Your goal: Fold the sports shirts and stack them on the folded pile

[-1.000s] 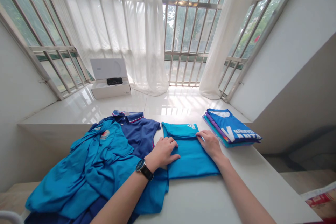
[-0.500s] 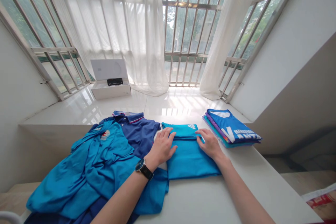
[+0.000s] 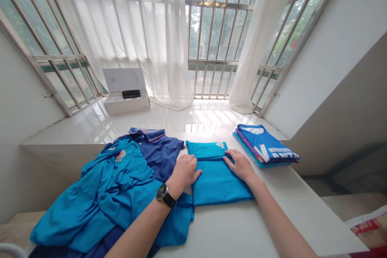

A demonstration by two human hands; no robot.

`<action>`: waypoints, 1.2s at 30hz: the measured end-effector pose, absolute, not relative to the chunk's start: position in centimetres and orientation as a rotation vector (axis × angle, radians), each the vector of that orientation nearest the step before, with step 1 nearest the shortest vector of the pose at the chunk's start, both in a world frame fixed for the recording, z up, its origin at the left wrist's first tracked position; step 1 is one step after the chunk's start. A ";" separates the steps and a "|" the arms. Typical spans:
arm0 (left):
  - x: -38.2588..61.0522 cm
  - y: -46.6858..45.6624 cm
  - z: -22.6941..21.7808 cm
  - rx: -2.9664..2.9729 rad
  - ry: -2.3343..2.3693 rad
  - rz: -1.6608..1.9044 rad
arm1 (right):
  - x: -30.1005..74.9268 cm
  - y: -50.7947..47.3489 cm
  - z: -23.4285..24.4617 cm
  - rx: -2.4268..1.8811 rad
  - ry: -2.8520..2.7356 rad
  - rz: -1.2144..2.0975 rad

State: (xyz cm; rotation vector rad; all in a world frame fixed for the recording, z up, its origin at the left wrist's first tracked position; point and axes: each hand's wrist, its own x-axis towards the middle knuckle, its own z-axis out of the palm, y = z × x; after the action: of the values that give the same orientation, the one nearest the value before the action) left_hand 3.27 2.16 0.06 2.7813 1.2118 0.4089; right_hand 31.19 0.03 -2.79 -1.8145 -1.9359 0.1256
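A folded teal shirt [image 3: 222, 187] lies flat in front of me, its top strip with a small white logo folded across. At its left edge rests my left hand [image 3: 184, 172], a watch [image 3: 165, 196] on the wrist. Its fingers bend over the cloth, with the thumb apart from them. My right hand [image 3: 241, 165] touches the shirt's right edge near the crease, forefinger and thumb spread. Neither hand visibly pinches the fabric. Left of the hands lie a crumpled teal shirt [image 3: 117, 181] and a navy polo shirt [image 3: 160, 153], partly covered.
A stack of folded shirts [image 3: 266, 145], blue on top, sits to the right on the white surface [image 3: 238, 229]. An open white box [image 3: 127, 105] holding a black object stands by the curtain [image 3: 163, 48] at the back left. Barred windows surround the ledge.
My left hand has slid slightly down and left, its fingers now more bent. The right hand has drawn its fingertips back a little towards the shirt's edge.
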 end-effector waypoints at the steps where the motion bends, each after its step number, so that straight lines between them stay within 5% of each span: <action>1: 3.3 2.1 0.2 2.773 1.222 0.406 | 31.3 0.1 -2.9 -1.815 -1.927 0.133; 10: 3.2 2.0 0.3 2.771 1.224 0.486 | 31.8 0.2 -3.2 -1.849 -1.920 0.082; 18: 3.5 0.6 0.3 2.680 0.480 0.366 | 31.7 0.0 -2.9 -1.910 -1.938 0.069; 27: 3.5 1.1 0.0 2.842 0.733 0.402 | 31.0 -0.2 -2.5 -1.694 -1.874 -0.050; 36: 4.1 1.1 -0.2 2.871 1.014 0.248 | 27.8 -2.4 0.1 -1.427 -2.190 0.469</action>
State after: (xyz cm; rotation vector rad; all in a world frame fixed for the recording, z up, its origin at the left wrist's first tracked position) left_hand 4.12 1.14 -0.16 2.8713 1.0138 0.2484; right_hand 27.84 -2.42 0.11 -1.4271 -2.1901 0.4686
